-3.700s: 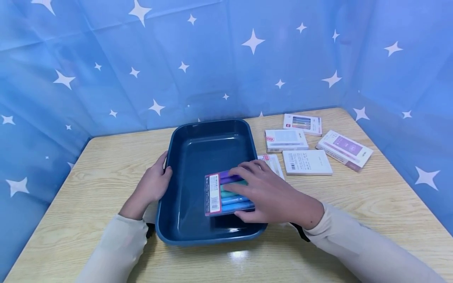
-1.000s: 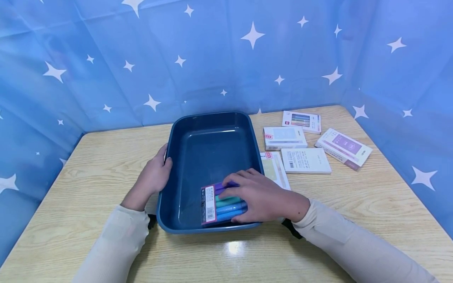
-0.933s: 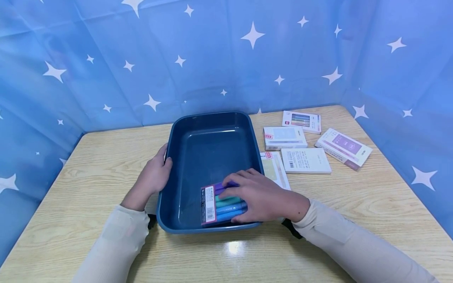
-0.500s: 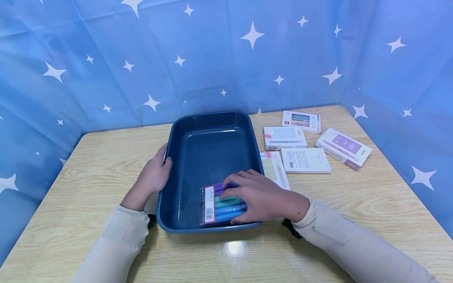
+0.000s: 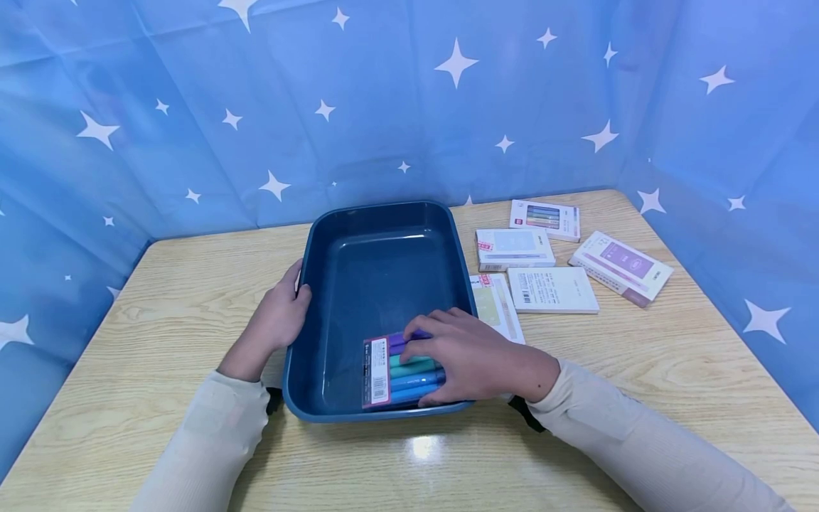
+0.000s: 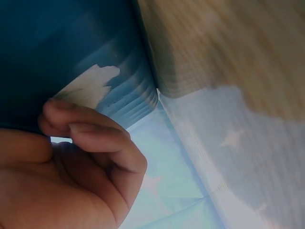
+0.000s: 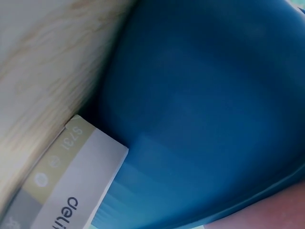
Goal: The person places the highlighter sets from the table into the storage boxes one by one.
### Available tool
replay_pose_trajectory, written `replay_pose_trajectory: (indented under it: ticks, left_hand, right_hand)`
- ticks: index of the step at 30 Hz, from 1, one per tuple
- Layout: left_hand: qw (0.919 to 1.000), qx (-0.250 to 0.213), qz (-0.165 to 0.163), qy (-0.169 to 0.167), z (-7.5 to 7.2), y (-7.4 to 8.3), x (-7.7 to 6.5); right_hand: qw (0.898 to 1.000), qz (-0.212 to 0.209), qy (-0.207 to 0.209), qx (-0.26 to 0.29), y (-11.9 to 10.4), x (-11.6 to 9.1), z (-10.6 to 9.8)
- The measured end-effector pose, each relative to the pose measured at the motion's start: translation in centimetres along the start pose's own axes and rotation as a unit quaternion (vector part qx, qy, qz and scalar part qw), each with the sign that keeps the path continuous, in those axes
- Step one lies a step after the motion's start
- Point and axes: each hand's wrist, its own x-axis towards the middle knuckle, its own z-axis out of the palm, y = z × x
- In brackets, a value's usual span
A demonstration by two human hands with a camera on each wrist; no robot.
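Note:
A deep dark-blue plastic tray rests on the wooden table. At its left side my left hand grips the rim, thumb over the top. The left wrist view shows that hand's curled fingers against the outer wall, beside a torn white label. Inside the tray's near right part lies a clear pack of markers, purple, green and blue, with a barcode label. My right hand reaches over the right rim and holds the pack, fingers bent over its top and thumb at its near edge. Its right end is hidden under the hand.
A white box stands against the tray's right wall. Further right lie a white box with a red sticker, one with a barcode, a purple-panelled box and a windowed pen box. A starry blue cloth hangs behind.
Compared with 3.7 seconds ago, the marker pack and my right hand are lower in the tray and slightly left. Over the last second almost nothing has moved; my left hand keeps its grip.

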Motion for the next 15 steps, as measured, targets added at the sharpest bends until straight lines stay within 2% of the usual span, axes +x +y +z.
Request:
replay_pose_trajectory:
  ticks: [15]
  left_hand:
    - [1.0,0.003,0.005,0.0,0.13,0.01,-0.01]
  right_hand:
    - [1.0,0.01,-0.009,-0.01,-0.19,-0.1,-0.06]
